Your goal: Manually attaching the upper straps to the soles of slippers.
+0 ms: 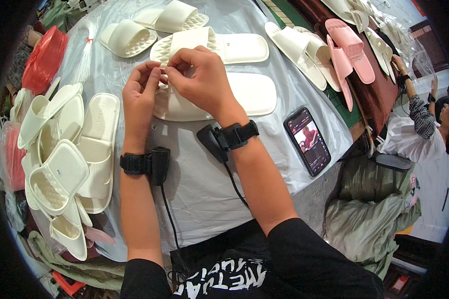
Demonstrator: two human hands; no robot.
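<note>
My left hand (138, 97) and my right hand (200, 74) meet above a pair of cream slippers. The thumb and fingers of each are pinched together, close to touching, on something too small to make out. Beneath them, the farther slipper (244, 49) and the nearer slipper (252, 94) lie side by side, toes to the left. My right hand covers part of both, and the nearer one's strap is mostly hidden. Black straps with small boxes and cables circle both wrists.
Grey plastic sheeting (199, 199) covers the table. A pile of cream slippers (60, 174) lies left, near a red roll (45, 60) and white plastic ties (85, 57). A phone (308, 142) and pink slippers (351, 50) are right; another person (416, 132) works beyond.
</note>
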